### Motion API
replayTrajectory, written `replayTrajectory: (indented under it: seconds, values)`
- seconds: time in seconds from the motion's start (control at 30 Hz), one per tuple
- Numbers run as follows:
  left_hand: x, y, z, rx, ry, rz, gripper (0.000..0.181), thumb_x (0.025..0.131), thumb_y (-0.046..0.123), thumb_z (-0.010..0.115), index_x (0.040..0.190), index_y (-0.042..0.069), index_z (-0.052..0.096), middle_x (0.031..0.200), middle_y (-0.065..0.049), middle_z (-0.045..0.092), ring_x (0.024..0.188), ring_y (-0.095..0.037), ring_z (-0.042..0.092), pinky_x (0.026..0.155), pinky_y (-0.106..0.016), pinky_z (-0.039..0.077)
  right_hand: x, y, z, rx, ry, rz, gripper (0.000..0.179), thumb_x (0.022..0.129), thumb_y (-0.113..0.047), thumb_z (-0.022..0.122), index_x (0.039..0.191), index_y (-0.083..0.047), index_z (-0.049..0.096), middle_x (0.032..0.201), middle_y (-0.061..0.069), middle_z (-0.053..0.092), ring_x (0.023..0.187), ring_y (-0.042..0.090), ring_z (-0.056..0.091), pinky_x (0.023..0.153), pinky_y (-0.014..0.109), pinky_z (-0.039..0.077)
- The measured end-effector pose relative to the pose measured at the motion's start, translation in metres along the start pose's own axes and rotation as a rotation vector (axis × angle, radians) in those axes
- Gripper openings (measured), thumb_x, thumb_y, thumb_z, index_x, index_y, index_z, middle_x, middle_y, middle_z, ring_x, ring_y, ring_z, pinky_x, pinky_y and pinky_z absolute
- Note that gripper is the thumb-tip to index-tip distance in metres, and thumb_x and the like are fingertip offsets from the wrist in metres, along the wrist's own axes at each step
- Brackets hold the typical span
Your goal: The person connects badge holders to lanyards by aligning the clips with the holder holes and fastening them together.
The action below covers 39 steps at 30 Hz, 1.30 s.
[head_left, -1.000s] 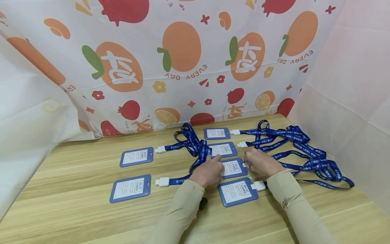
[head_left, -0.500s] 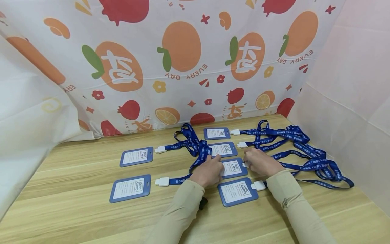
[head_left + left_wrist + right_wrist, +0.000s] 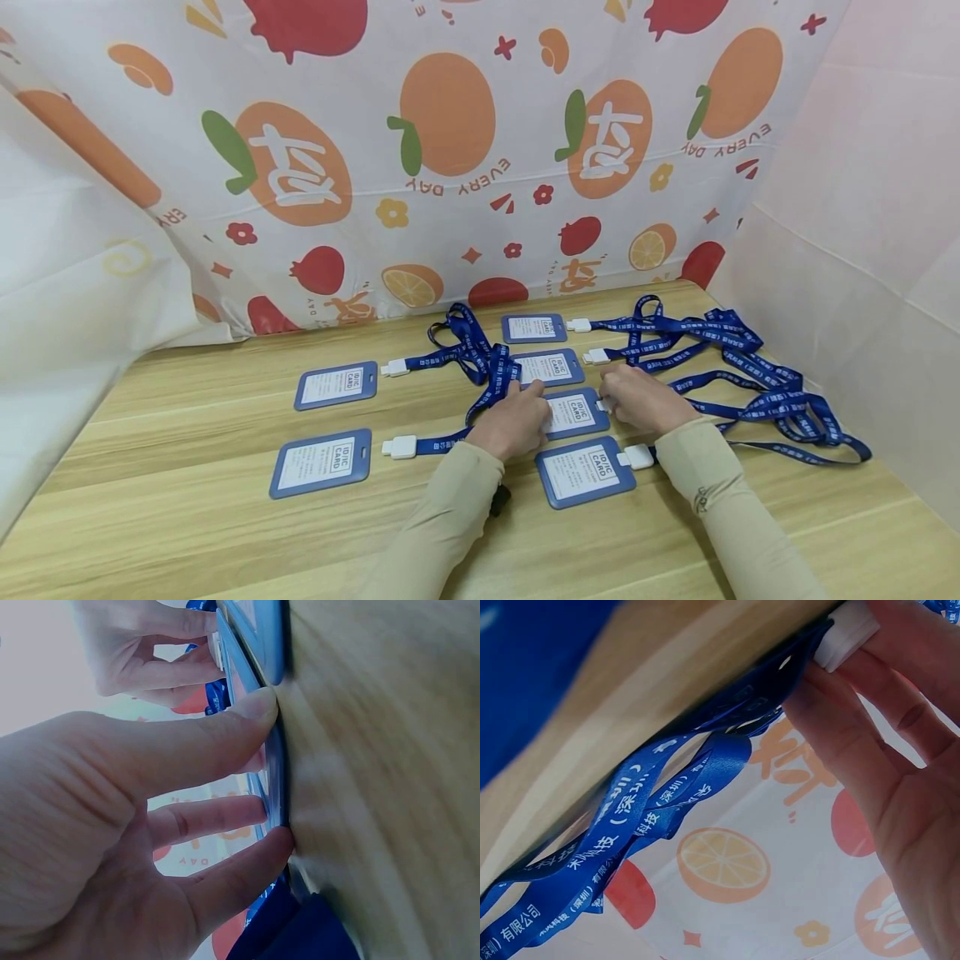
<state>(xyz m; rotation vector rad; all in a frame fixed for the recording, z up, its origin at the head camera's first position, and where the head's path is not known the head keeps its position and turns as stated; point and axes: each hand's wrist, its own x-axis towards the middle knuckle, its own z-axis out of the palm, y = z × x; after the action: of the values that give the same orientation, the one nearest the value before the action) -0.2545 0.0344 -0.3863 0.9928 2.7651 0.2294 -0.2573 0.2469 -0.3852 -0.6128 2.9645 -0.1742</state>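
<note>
Third from the back in the right-hand column lies a blue ID card holder (image 3: 572, 415) with a white printed card. My left hand (image 3: 513, 421) grips its left end, thumb on one edge and fingertips on the opposite edge, as the left wrist view shows (image 3: 276, 769). At the holder's slotted right end, my right hand (image 3: 647, 400) pinches a white plastic clip (image 3: 847, 636) between thumb and fingers. A blue lanyard (image 3: 641, 799) with white lettering trails from that clip. Just in front lies another card holder (image 3: 585, 472), its white clip (image 3: 637, 456) at the slot.
Two card holders (image 3: 562, 367) (image 3: 534, 328) lie behind, with clips and tangled lanyards (image 3: 738, 333) reaching right. On the left, two more holders (image 3: 336, 386) (image 3: 321, 464) lie apart from their lanyard clips (image 3: 395, 367) (image 3: 400, 447). A fruit-print sheet (image 3: 450, 242) hangs behind the wooden table (image 3: 187, 533).
</note>
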Motion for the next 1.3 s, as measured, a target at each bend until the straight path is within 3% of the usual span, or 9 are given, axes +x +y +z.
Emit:
replayTrajectory:
  seconds: [0.47, 1.0, 1.3]
  values:
    - [-0.0008, -0.0020, 0.0009, -0.002, 0.023, 0.026, 0.007, 0.093, 0.013, 0.075, 0.098, 0.011, 0.080, 0.117, -0.005, 0.056, 0.110, -0.032, 0.049, 0.085, -0.035, 0.053, 0.0009, 0.0025, 0.0022, -0.024, 0.046, -0.046, 0.018, 0.083, 0.011, 0.074, 0.099, 0.003, 0.077, 0.092, 0.010, 0.069, 0.085, 0.024, 0.068, 0.074, 0.032, 0.058]
    - [-0.0014, -0.0012, 0.0006, 0.015, 0.020, 0.018, 0.009, 0.094, 0.015, 0.075, 0.100, 0.011, 0.080, 0.121, -0.006, 0.056, 0.115, -0.034, 0.050, 0.087, -0.037, 0.054, 0.0012, 0.0012, 0.0020, -0.007, 0.036, -0.043, 0.019, 0.084, 0.010, 0.074, 0.100, 0.002, 0.078, 0.093, 0.010, 0.069, 0.085, 0.023, 0.067, 0.074, 0.031, 0.057]
    - [-0.0021, -0.0030, -0.0005, -0.001, 0.010, 0.013, 0.012, 0.094, 0.014, 0.074, 0.104, 0.011, 0.080, 0.119, -0.004, 0.055, 0.108, -0.028, 0.047, 0.084, -0.034, 0.052, 0.0026, -0.0007, -0.0004, 0.002, 0.028, -0.043, 0.019, 0.083, 0.008, 0.076, 0.101, 0.002, 0.078, 0.097, 0.010, 0.069, 0.093, 0.028, 0.068, 0.079, 0.035, 0.057]
